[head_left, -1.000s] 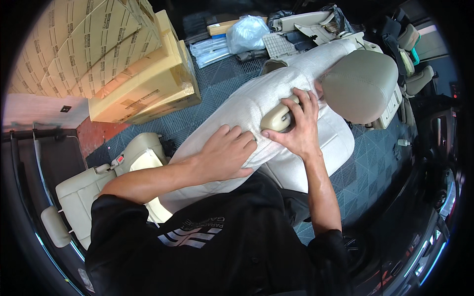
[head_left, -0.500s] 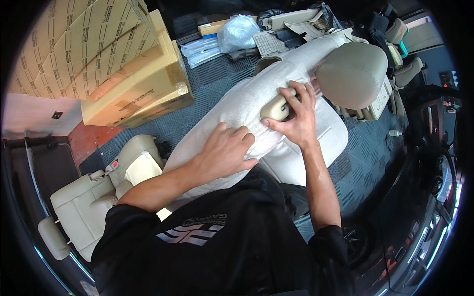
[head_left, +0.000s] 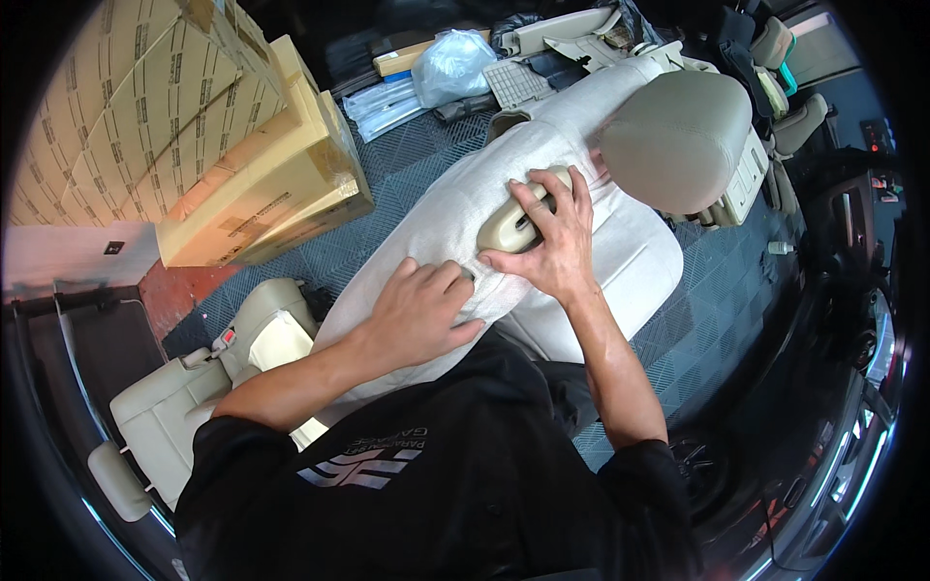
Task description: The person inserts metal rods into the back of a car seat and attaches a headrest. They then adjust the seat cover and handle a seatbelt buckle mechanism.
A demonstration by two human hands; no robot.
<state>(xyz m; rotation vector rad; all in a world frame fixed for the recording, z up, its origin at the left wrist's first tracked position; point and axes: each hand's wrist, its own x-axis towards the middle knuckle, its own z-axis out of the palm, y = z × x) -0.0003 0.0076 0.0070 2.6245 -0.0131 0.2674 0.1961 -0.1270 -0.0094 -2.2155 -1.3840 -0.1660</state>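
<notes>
Floor [head_left: 717, 329]: dark grey-blue tiles with a grid pattern. A cream car seat [head_left: 542, 194] lies tilted across its middle, headrest toward the upper right. Stacked cardboard boxes [head_left: 194, 145] stand at upper left. Behind them, a clear plastic bag [head_left: 450, 63], flat plastic packets [head_left: 387, 97] and beige trim parts [head_left: 572, 34]. A second cream seat [head_left: 184, 407] rests at lower left.
</notes>
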